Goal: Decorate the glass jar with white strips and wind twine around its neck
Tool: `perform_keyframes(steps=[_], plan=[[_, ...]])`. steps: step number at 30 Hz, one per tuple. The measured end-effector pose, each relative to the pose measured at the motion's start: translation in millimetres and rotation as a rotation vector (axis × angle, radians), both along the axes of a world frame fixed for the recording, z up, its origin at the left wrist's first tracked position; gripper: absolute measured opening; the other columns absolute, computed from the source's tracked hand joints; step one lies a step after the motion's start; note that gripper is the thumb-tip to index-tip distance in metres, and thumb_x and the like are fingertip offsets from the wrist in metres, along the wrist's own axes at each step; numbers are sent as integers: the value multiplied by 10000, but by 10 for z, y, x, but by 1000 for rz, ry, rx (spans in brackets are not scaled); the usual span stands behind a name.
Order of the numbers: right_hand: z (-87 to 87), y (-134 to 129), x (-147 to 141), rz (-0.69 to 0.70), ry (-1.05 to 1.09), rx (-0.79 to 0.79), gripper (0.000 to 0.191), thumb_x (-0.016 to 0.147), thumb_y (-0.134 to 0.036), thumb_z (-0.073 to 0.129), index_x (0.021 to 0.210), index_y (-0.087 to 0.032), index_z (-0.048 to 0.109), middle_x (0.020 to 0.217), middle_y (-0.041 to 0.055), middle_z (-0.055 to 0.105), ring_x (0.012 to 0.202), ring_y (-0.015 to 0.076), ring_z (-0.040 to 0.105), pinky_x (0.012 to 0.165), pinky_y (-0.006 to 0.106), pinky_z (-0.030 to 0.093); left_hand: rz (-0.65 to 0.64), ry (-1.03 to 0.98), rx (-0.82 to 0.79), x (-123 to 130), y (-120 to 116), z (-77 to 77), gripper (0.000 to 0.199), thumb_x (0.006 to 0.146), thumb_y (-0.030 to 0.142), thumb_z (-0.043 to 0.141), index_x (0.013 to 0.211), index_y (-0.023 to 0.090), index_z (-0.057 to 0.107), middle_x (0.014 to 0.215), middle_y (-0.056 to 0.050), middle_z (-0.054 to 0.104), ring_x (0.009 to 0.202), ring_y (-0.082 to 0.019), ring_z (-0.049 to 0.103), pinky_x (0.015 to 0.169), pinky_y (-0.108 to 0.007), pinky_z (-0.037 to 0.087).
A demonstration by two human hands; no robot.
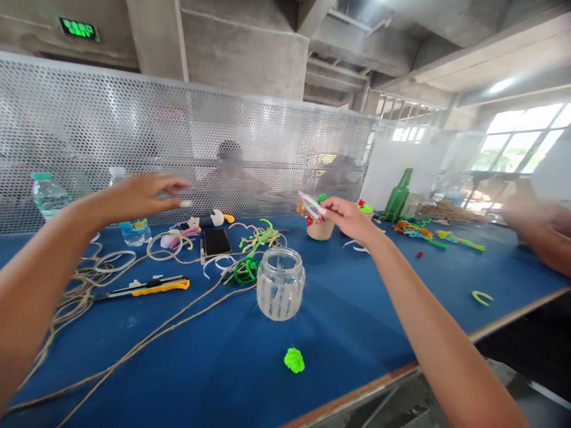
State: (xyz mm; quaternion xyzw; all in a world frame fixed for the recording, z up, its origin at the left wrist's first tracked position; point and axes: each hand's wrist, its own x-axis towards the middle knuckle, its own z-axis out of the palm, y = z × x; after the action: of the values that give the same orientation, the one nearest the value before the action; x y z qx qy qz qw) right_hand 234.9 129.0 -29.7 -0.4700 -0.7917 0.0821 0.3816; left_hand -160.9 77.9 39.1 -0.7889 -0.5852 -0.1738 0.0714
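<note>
White strip (pixel 316 206) is sitting pinched in right hand (pixel 345 215), seemingly near one end, before the pot (pixel 319 230) | left hand (pixel 149 193) hovering, fingers parted | step: likely handling strip; next: calling for steady pinching

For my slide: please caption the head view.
Left hand raised, right hand holding a pale strip, with a glass jar and green ball on the blue table.

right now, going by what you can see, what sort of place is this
Probably a shared craft workspace: twine and a utility knife lie on the blue table, and another person's arm shows at the right edge.
</note>
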Motion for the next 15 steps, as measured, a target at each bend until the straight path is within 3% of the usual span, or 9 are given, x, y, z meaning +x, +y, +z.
perform_keyframes(steps=[1, 3, 4, 6, 10, 15], plan=[[197, -114, -112, 60, -2, -6, 149, 931, -279, 504, 926, -174, 610, 855, 36, 687, 807, 150, 661, 773, 312, 530, -116, -15, 81, 234, -33, 75, 484, 881, 393, 527, 1325, 211, 461, 1308, -16, 515, 1102, -195, 543, 983, -311, 385], [577, -370, -337, 315, -18, -7, 144, 902, -305, 555, 905, -175, 617, 823, 5, 692, 788, 137, 668, 738, 278, 528, -478, -19, 341, 710, -149, 173, 508, 896, 482, 476, 1332, 222, 469, 1276, -28, 524, 1148, -237, 513, 997, -337, 378], [740, -501, -434, 439, -28, 23, 161, 892, -322, 570, 896, -168, 619, 804, -8, 686, 784, 130, 669, 745, 274, 524, -543, -30, 409, 921, -219, 196, 468, 920, 465, 442, 1324, 232, 480, 1260, -21, 538, 1185, -255, 489, 1000, -351, 374], [972, -727, -573, 512, -23, 131, 218, 855, -369, 612, 852, -151, 622, 764, -29, 663, 759, 115, 660, 724, 257, 514, -595, -90, 518, 1232, -351, 199, 358, 949, 407, 420, 1236, 245, 558, 1171, -11, 597, 1114, -245, 542, 929, -350, 418], [1066, -879, -619, 555, 58, 245, 310, 811, -440, 640, 812, -130, 628, 694, -36, 620, 667, 85, 639, 643, 220, 503, -632, -217, 638, 1394, -464, 128, 274, 964, 347, 428, 991, 242, 679, 884, 31, 688, 791, -156, 636, 719, -287, 466], [965, -676, -539, 696, 116, 227, 252, 800, -368, 710, 798, -127, 636, 675, -4, 650, 635, 96, 632, 608, 212, 527, -673, -442, 760, 1285, -380, 102, 151, 853, 174, 614, 725, 178, 693, 625, 28, 659, 556, -111, 579, 506, -230, 397]])
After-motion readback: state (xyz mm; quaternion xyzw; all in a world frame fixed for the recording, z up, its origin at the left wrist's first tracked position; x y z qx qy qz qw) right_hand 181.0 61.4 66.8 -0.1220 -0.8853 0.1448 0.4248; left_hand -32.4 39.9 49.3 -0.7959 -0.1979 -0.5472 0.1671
